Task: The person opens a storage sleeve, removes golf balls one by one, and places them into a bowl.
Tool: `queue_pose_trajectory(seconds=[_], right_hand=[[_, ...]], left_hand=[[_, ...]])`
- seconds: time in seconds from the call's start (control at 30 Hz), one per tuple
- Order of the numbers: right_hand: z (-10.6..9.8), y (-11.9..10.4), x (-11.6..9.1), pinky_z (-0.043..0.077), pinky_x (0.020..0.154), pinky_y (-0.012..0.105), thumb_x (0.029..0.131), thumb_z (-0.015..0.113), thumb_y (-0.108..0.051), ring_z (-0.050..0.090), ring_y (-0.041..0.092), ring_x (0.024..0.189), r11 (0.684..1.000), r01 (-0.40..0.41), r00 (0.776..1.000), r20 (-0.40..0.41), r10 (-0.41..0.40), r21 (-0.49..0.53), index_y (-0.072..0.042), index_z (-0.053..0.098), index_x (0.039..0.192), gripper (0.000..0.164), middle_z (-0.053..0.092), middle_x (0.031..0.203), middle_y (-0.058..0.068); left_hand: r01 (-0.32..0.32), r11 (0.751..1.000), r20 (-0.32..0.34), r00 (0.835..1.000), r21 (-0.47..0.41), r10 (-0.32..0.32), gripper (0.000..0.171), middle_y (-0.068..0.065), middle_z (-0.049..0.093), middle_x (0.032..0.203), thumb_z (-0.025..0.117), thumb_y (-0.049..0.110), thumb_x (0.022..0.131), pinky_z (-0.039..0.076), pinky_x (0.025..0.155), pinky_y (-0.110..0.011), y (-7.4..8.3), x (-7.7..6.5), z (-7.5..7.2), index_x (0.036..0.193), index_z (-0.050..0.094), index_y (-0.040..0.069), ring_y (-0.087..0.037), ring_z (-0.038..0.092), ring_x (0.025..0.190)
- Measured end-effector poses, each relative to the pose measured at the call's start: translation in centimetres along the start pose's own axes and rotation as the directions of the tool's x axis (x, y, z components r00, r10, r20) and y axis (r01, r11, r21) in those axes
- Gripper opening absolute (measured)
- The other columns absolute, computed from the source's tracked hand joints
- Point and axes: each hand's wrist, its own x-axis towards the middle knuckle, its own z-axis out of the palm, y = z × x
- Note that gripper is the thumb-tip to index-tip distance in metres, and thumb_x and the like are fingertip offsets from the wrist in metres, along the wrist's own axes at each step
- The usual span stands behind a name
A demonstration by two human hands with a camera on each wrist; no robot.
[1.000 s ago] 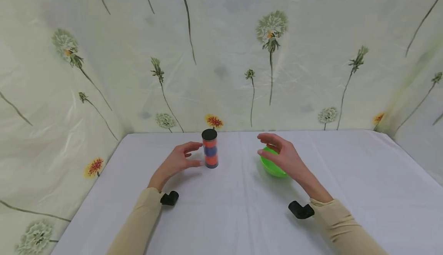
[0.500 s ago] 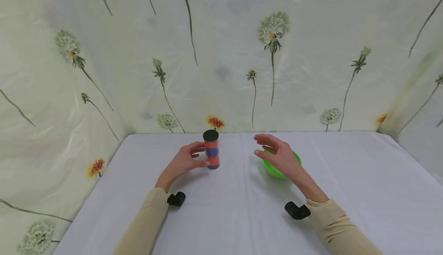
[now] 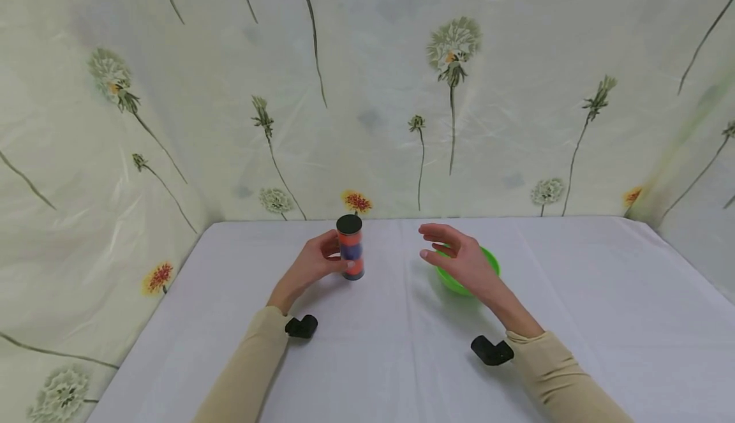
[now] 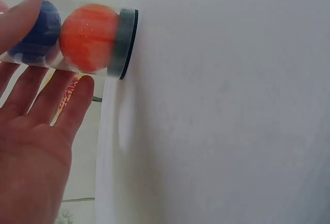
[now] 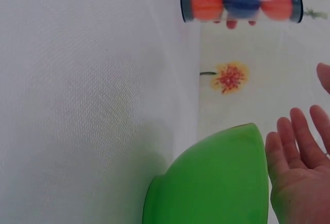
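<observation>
A clear tube (image 3: 351, 260) with black end caps stands upright on the white-covered table, holding two orange balls and a blue one between them. My left hand (image 3: 312, 259) is around it from the left, thumb across the front and fingers behind. In the left wrist view the thumb (image 4: 23, 20) overlaps the blue ball (image 4: 44, 33), near one orange ball (image 4: 88, 37). On the right, my right hand (image 3: 464, 262) hovers over a green bowl (image 3: 490, 267) with fingers spread and nothing in them. The right wrist view shows the bowl (image 5: 216, 183) from its side, beside those fingers.
White cloth covers the table (image 3: 379, 346). A flower-printed sheet (image 3: 367, 91) hangs behind it and along both sides. Black wrist-worn pieces (image 3: 301, 326) stick out near each sleeve.
My left hand has moved right to the tube, its thumb coming across the front and its fingers round the back. My right hand has shifted slightly left over the bowl.
</observation>
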Motion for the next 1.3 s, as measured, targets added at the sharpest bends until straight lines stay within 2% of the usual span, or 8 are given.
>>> queue_pose_trajectory(seconds=[0.13, 0.27, 0.43, 0.73, 1.0, 1.13, 1.3], right_hand=[[0.0, 0.1, 0.1, 0.039, 0.105, 0.041, 0.091, 0.072, -0.017, 0.052, 0.026, 0.125, 1.000, -0.005, 1.000, 0.000, 0.005, 0.001, -0.004, 0.054, 0.136, 0.050, 0.056, 0.135, 0.008], [0.2, 0.0, 0.2, 0.038, 0.106, 0.042, 0.091, 0.072, -0.016, 0.051, 0.025, 0.126, 1.000, -0.012, 1.000, 0.003, 0.012, 0.009, -0.004, 0.054, 0.136, 0.049, 0.056, 0.135, 0.009], [0.5, -0.2, 0.3, 0.038, 0.106, 0.043, 0.091, 0.072, -0.016, 0.051, 0.026, 0.126, 1.000, -0.020, 1.000, 0.004, 0.020, 0.002, -0.006, 0.055, 0.135, 0.048, 0.056, 0.135, 0.008], [0.9, -0.2, 0.2, 0.040, 0.105, 0.039, 0.091, 0.072, -0.018, 0.052, 0.026, 0.125, 0.999, -0.038, 0.999, 0.016, 0.039, -0.035, -0.006, 0.055, 0.136, 0.050, 0.057, 0.134, 0.008], [0.9, -0.3, 0.1, 0.038, 0.106, 0.045, 0.092, 0.072, -0.019, 0.051, 0.026, 0.126, 0.998, -0.045, 0.998, 0.031, 0.047, -0.044, -0.005, 0.054, 0.137, 0.051, 0.056, 0.135, 0.009], [0.8, -0.2, 0.1, 0.039, 0.105, 0.045, 0.091, 0.072, -0.018, 0.052, 0.025, 0.125, 0.998, -0.038, 0.999, 0.031, 0.039, -0.050, -0.007, 0.055, 0.136, 0.049, 0.056, 0.134, 0.009], [0.9, -0.1, 0.0, 0.040, 0.104, 0.045, 0.091, 0.072, -0.017, 0.052, 0.026, 0.124, 0.998, -0.043, 0.998, 0.037, 0.045, -0.055, -0.008, 0.055, 0.136, 0.049, 0.056, 0.134, 0.009]], left_hand=[[0.041, 0.999, -0.027, 0.999, -0.004, -0.041, 0.051, -0.011, 0.065, 0.122, 0.076, 0.001, 0.083, 0.049, 0.094, -0.042, -0.1, 0.1, 0.2, 0.131, 0.059, 0.012, -0.028, 0.061, 0.115], [0.061, 0.998, -0.023, 0.998, -0.012, -0.061, 0.054, -0.015, 0.063, 0.123, 0.074, -0.001, 0.084, 0.047, 0.097, -0.045, -0.2, 0.2, 0.2, 0.133, 0.056, 0.008, -0.032, 0.058, 0.118], [0.054, 0.998, -0.024, 0.998, -0.014, -0.054, 0.055, -0.015, 0.062, 0.126, 0.074, 0.000, 0.085, 0.045, 0.099, -0.046, -0.2, 0.1, 0.3, 0.136, 0.054, 0.010, -0.032, 0.056, 0.121], [0.028, 1.000, -0.043, 0.999, 0.002, -0.028, 0.050, -0.011, 0.063, 0.124, 0.078, 0.004, 0.083, 0.046, 0.098, -0.046, 0.0, -0.4, 0.5, 0.129, 0.059, 0.014, -0.029, 0.059, 0.117], [0.030, 0.997, -0.046, 0.999, 0.076, -0.026, 0.051, -0.009, 0.063, 0.121, 0.078, 0.004, 0.082, 0.049, 0.093, -0.043, 0.8, -0.6, 0.7, 0.129, 0.060, 0.014, -0.028, 0.059, 0.112], [0.045, 0.995, -0.033, 0.999, 0.084, -0.043, 0.054, -0.008, 0.062, 0.124, 0.078, 0.007, 0.083, 0.050, 0.091, -0.042, 1.1, -0.7, 0.6, 0.133, 0.059, 0.014, -0.029, 0.057, 0.114], [0.027, 0.993, -0.004, 1.000, 0.115, -0.026, 0.051, -0.005, 0.063, 0.122, 0.079, 0.011, 0.082, 0.050, 0.089, -0.041, 1.3, -1.0, 0.5, 0.130, 0.062, 0.015, -0.026, 0.058, 0.113]])
